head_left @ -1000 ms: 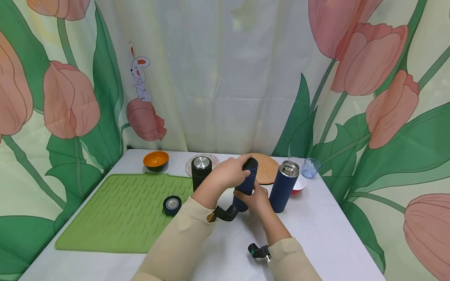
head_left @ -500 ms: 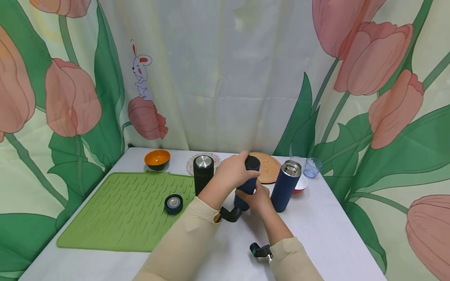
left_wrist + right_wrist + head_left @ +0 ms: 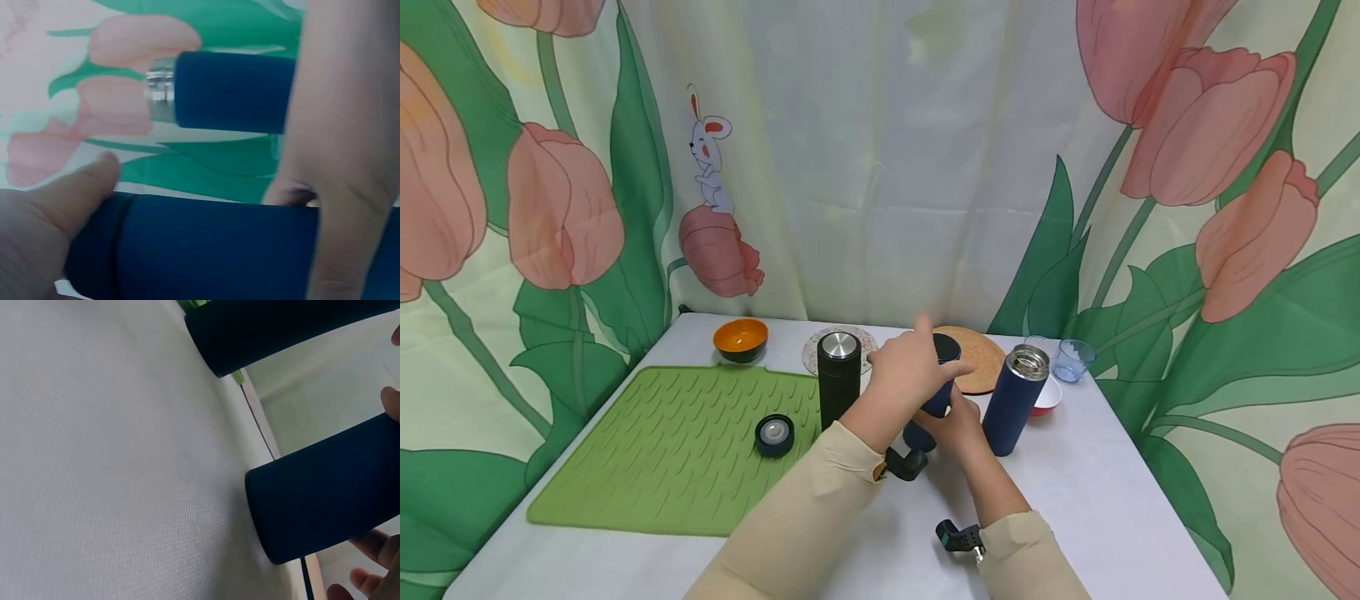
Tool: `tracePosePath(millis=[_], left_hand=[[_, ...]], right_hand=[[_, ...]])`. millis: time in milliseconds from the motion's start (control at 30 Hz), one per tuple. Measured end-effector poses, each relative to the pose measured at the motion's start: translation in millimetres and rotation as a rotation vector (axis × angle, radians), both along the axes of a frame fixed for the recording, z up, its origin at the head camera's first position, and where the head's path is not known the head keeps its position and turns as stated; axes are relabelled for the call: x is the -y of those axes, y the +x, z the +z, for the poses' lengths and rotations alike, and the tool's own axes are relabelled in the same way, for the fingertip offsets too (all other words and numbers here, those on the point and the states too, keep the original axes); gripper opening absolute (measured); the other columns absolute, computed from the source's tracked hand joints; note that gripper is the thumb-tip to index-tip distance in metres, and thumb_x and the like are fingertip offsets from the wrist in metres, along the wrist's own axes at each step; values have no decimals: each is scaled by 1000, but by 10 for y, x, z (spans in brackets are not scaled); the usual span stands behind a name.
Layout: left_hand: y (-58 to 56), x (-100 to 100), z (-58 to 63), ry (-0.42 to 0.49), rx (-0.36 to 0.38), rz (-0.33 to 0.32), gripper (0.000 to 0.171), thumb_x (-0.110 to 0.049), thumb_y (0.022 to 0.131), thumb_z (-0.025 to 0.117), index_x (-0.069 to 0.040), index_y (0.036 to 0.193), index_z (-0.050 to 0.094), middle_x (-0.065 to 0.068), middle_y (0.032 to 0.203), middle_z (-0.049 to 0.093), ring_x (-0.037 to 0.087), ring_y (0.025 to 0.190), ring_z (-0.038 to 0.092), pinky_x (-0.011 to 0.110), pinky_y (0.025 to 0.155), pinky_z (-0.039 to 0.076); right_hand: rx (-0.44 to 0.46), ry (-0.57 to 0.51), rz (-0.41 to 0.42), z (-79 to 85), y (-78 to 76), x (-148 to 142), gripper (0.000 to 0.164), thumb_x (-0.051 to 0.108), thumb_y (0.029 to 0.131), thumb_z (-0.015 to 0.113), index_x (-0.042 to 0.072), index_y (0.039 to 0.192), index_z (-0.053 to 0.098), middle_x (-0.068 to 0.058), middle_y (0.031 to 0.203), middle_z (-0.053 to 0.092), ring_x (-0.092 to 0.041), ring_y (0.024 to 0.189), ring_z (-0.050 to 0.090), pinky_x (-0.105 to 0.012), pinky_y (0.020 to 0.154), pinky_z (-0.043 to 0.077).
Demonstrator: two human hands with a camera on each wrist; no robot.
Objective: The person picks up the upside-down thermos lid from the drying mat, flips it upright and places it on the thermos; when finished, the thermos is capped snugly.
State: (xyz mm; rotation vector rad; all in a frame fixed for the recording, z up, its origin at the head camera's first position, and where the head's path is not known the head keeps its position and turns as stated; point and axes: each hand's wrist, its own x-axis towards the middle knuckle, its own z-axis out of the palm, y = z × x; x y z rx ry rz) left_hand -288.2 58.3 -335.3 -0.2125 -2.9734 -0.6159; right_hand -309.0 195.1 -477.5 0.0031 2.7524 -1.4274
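Observation:
A dark blue thermos (image 3: 919, 437) stands on the white table, held by both hands. My left hand (image 3: 901, 375) grips the lid (image 3: 94, 250) at its top, with the thumb lying across it. Lower down, my right hand (image 3: 957, 427) is wrapped round the thermos body, also visible in the left wrist view. Just right of it stands a second blue thermos (image 3: 1015, 408) with no lid and a bare steel neck. A round dark lid (image 3: 774, 435) lies with its inner side up on the green mat (image 3: 662, 458).
Left of my hands stands a black thermos (image 3: 839, 379) with a steel-topped lid. At the back are an orange bowl (image 3: 741, 339), a patterned round mat (image 3: 815, 350) and a cork-coloured round board (image 3: 981, 360). Blue glass cups (image 3: 1073, 360) and a red-and-white bowl (image 3: 1048, 397) sit at right.
My left hand has turned about the lid, its thumb swinging further right and its wrist shifting right. The right hand keeps its hold on the thermos body. The head view has shifted slightly.

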Motion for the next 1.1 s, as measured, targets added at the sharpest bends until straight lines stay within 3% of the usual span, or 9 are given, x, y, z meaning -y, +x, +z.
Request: tracePosePath(millis=[167,300,400,467,633,700,767,900,1100], left_hand=[[-57,37,27,25,-9,-61,75,-68,91,73,-25,148,49,6,123,77,27,102,74,45,78,60],[-114,155,132,83,88,-200,70,-54,97,74,-27,156,47,6,141,69,28,124,69,45,97,58],[-120,191,173,84,137,-234,71,-51,99,72,-27,161,43,7,148,65,28,132,65,47,105,55],[-101,157,146,59,127,-191,79,-58,98,70,-25,163,40,8,148,65,29,131,66,51,104,56],[-31,-40,29,-29,29,54,102,-87,83,64,-12,150,48,10,121,78,30,107,76,69,107,48],[-22,-88,3,-43,-14,124,100,-90,80,65,-11,141,54,9,115,78,31,105,76,72,109,45],[-25,-93,-14,-40,-55,138,92,-88,79,68,-13,133,60,9,118,74,32,109,72,68,106,49],[-54,-37,-11,-3,-64,58,84,-79,81,75,-17,136,65,11,135,57,33,126,56,56,97,57],[-203,143,23,111,66,-161,67,-52,90,79,-25,148,59,11,143,48,30,126,47,47,92,56]], right_hand=[[19,-16,-9,33,-2,-19,95,65,85,81,33,162,37,-16,163,47,-46,157,27,-74,119,32],[33,-24,-31,49,-4,-1,98,62,87,81,30,165,31,-22,164,40,-47,155,32,-71,119,36],[25,-25,-25,43,-5,9,97,60,87,82,29,165,32,-22,162,42,-47,153,35,-69,119,38],[13,-24,-17,32,1,11,95,59,87,82,28,163,35,-21,161,46,-47,153,35,-70,119,37],[-42,-20,8,9,-6,-5,84,55,87,84,30,157,44,-14,157,57,-46,152,35,-72,120,33],[-69,-4,18,7,-19,-15,82,54,87,84,31,156,47,-11,156,59,-46,151,36,-72,120,31],[-88,21,21,17,-21,-17,80,53,86,85,31,155,50,-10,157,59,-47,150,36,-71,121,30],[-66,29,12,45,-3,-18,81,54,85,86,30,154,52,-8,158,57,-46,152,33,-71,121,30],[-32,4,9,39,15,-22,86,54,85,86,27,157,48,-11,157,55,-45,155,25,-75,118,31]])
